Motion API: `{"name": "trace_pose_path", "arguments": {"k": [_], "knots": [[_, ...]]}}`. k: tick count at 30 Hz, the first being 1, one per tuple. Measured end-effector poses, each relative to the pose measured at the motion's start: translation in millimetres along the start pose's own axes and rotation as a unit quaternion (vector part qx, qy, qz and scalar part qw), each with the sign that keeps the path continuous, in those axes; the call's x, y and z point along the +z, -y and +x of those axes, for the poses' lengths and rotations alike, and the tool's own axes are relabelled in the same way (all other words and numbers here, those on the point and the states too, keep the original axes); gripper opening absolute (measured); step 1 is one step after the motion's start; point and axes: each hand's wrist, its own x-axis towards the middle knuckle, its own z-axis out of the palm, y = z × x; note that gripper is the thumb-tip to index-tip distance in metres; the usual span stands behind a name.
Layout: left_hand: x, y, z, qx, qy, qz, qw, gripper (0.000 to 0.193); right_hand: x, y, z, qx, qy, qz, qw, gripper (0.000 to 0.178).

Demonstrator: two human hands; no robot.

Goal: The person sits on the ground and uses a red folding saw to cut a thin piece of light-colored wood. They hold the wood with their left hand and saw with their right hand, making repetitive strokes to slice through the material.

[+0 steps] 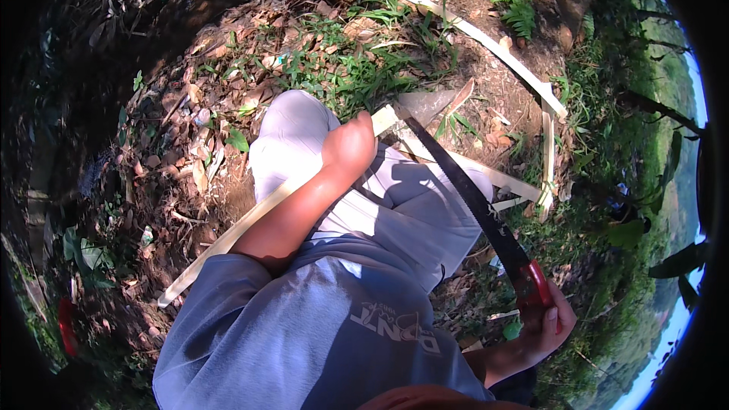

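My left hand (351,146) is closed around a long pale wooden strip (247,220), close to its far end. The strip runs slantwise across my lap, passing by my left forearm, and its near end sticks out at lower left. At the right, my right hand (548,332) grips the red handle of a handsaw (474,201). The saw's dark, slightly curved blade slants up and left over my knee. Its tip lies right by the strip's far end; whether the teeth touch the wood I cannot tell.
Another long pale strip (486,44) lies on the ground ahead, curving in the picture. Shorter strips (548,156) lie at the right beside my knee. Dry leaves, grass and a fern (518,11) cover the ground. A red object (67,326) is at the far left.
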Motion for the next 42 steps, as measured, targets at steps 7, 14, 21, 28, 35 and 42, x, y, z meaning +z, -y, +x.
{"name": "trace_pose_path", "arguments": {"k": [7,14,21,28,35,42], "knots": [[17.0,43.7,24.9,-0.061,0.133,-0.098,0.984,0.047,-42.7,7.7,17.1,-0.145,-0.164,0.164,0.962,0.069],[5.7,38.7,18.9,-0.041,0.208,-0.221,0.952,0.049,127.0,-66.5,61.2,0.052,-0.005,-0.021,0.998,0.052],[-46.2,18.5,-6.0,0.043,0.268,-0.434,0.859,0.051,190.3,-85.4,67.2,0.131,0.077,0.001,0.988,0.042],[-41.4,18.0,-11.8,0.033,0.385,-0.531,0.754,0.025,223.7,-79.3,89.2,0.113,0.101,0.054,0.987,0.047],[-46.7,-10.2,-22.6,0.189,0.224,-0.232,0.928,0.041,227.3,-93.0,84.0,0.165,0.103,0.138,0.971,0.042],[-39.7,-19.7,-20.4,0.067,0.152,-0.126,0.978,0.036,237.5,-122.3,67.8,0.105,0.099,0.146,0.979,0.042]]}}
